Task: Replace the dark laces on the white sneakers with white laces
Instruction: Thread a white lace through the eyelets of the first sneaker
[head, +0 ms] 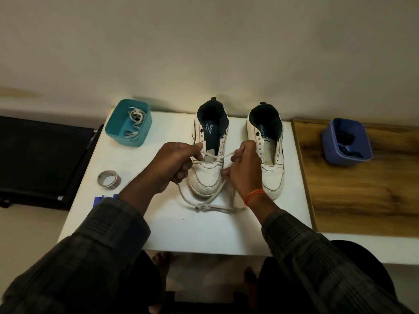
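Both forearms reach forward in dark plaid sleeves toward the near sneaker. The left hand sits at its left side, fingers curled, thumb and forefinger pinching the white lace. The right hand, an orange thread at its wrist, grips the lace at the sneaker's right side

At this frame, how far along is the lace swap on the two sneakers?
Done: both sneakers show no dark laces; dark items that look like laces lie in the blue tub.
In hand: the left hand and right hand each pinch the white lace crossing the lowest eyelets of the left sneaker.
Left: its upper eyelets, then the unlaced right sneaker; another white lace waits in the teal tub.
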